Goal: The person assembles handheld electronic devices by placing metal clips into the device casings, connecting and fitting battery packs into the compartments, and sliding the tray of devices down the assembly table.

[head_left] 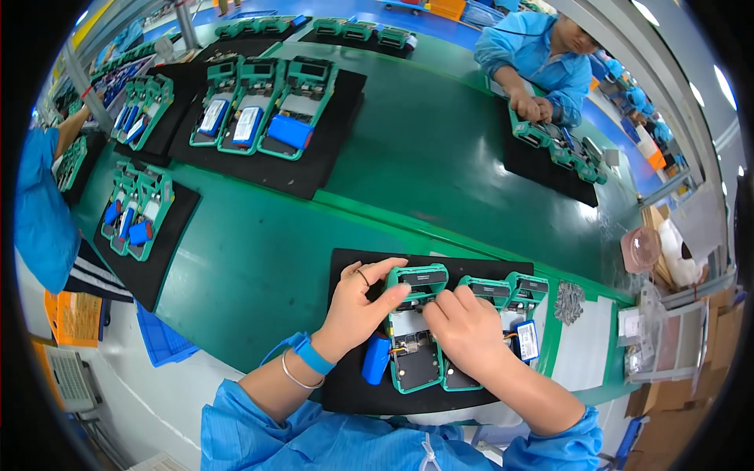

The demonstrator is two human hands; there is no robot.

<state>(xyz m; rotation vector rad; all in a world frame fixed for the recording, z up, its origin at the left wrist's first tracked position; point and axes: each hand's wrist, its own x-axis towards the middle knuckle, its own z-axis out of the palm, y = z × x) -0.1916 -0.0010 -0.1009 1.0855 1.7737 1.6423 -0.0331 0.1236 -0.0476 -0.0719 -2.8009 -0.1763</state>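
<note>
On a black mat (353,275) several green device housings lie side by side, their inner parts exposed. My left hand (360,302) grips the top left edge of the leftmost green housing (416,383), thumb and forefinger around its frame. The fingers of my right hand (465,326) are bent down and pressed together over the inside of that housing; whatever they pinch is hidden beneath them. A blue battery pack (376,359) on wires rests beside the housing's left side. Another blue battery pack (527,341) with a white label lies at the rightmost housing (528,290).
More green housings (259,102) with blue batteries lie on black mats across the green bench (259,243). A co-worker (542,63) handles housings at the far right. Another person's blue sleeve (43,212) shows at left. A grey mesh bundle (569,303) lies right of my mat.
</note>
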